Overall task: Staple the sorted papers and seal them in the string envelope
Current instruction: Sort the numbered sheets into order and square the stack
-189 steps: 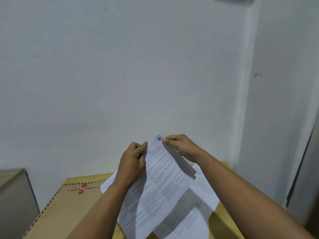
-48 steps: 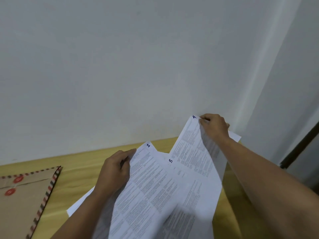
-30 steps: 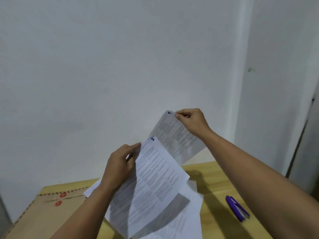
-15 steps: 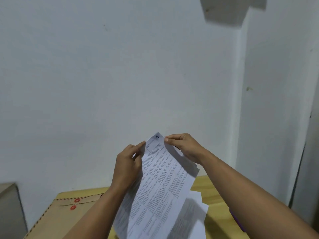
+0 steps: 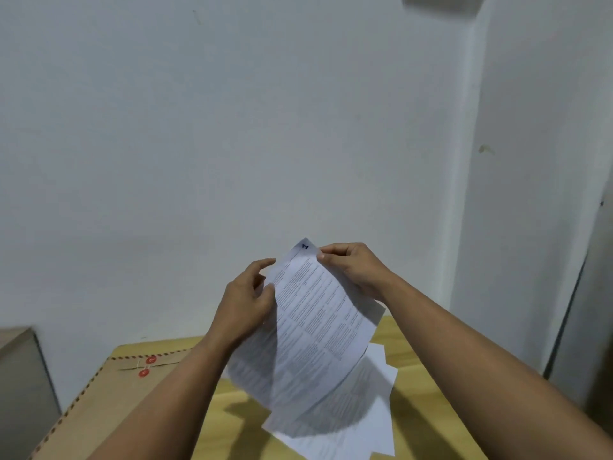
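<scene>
Holding a sheaf of printed papers up off the table, the person is working with both hands near the middle of the view. The right hand is pinching the top corner of the front sheet between thumb and curled fingers, just beside a dark handwritten mark on that corner. The left hand, at about 9 o'clock from the sheaf, is gripping its left edge with the thumb on the printed face and the fingers curled behind; the forefinger is sticking up loosely, apart from the paper. The sheets are hanging tilted, their lower ends drooping toward 6 o'clock. Under them more white sheets are lying spread on the yellowish wooden table. The brown string envelope is lying flat on the table at about 8 o'clock from the hands, its red-striped border running along the edge and its two red discs showing near the top. A pale wall is filling the background.
</scene>
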The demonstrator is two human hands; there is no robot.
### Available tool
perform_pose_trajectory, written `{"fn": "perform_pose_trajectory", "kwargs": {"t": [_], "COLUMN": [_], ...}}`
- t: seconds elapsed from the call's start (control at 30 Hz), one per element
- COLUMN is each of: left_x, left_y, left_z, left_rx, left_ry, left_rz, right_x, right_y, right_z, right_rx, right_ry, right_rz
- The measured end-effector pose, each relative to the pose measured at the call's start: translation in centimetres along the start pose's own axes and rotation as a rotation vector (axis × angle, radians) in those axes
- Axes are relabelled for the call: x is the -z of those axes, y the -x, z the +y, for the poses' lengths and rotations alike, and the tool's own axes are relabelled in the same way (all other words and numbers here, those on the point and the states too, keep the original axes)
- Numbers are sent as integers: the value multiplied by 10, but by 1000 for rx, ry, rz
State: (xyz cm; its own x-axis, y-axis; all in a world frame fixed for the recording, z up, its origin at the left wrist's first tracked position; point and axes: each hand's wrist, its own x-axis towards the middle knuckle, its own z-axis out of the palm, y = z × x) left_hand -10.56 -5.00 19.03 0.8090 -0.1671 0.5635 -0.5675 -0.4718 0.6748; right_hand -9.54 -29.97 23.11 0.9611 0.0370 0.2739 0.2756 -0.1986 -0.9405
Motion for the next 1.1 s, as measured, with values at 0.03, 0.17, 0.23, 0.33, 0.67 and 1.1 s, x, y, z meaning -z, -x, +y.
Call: {"fn": "perform_pose_trajectory", "kwargs": {"t": [0.03,0.17,0.23,0.33,0.67,1.1], "left_x": [-1,-13,-20,-28,-62,-96], "left_y": [-1,-3,-1,6,20,27], "left_z": [-4,-27,-44,-74,-180,-211], "left_rx": [13,65,98,151,311,282], "left_ry": [0,-78,-105,-119,-174,-57], "left_rz": [-33,-91,-116,-169,-313,-231], "right_x": [0,6,15,29,26,32], "right_y": [-1,-5,-8,-14,-12,-42], "right_z": [5,35,60,115,258,268], "right_rx": [-6,-102,-213,-349,-597,-707], "right_ry": [12,207,279,396,786,757], "right_rz": [15,41,39,37,-83,-154]}}
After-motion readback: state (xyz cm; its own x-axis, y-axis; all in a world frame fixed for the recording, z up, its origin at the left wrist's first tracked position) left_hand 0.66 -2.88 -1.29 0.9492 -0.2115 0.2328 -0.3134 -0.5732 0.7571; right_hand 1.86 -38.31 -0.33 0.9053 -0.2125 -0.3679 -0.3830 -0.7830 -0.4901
